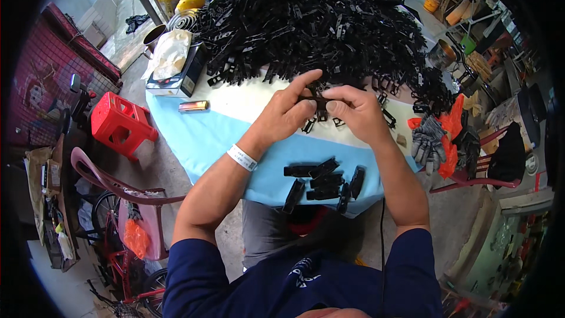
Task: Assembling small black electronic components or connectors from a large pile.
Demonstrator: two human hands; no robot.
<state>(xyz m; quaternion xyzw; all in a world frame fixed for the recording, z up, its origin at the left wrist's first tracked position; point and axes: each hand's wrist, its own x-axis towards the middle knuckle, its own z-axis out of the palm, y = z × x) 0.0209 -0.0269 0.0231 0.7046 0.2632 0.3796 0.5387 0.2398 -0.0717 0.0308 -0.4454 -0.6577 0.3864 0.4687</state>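
Note:
Above the near half of the table, my left hand (pixel 287 109) and my right hand (pixel 356 109) meet around a small black plastic part (pixel 320 101). Thumbs and forefingers of both pinch it, and fingers cover much of its shape. Just beyond them rises a big heap of similar black plastic parts (pixel 306 23). A few loose black pieces (pixel 308 125) lie on the cloth below my fingers. Closer to me, several black oblong parts (pixel 325 180) form a small group at the table's near edge.
A light blue and cream cloth (pixel 194 126) covers the table. At its left sit a box (pixel 176 76) and a shiny lighter-sized item (pixel 193 106). Grey gloves (pixel 428 141) and an orange bag (pixel 452 135) are at the right. A red stool (pixel 120 123) stands to the left.

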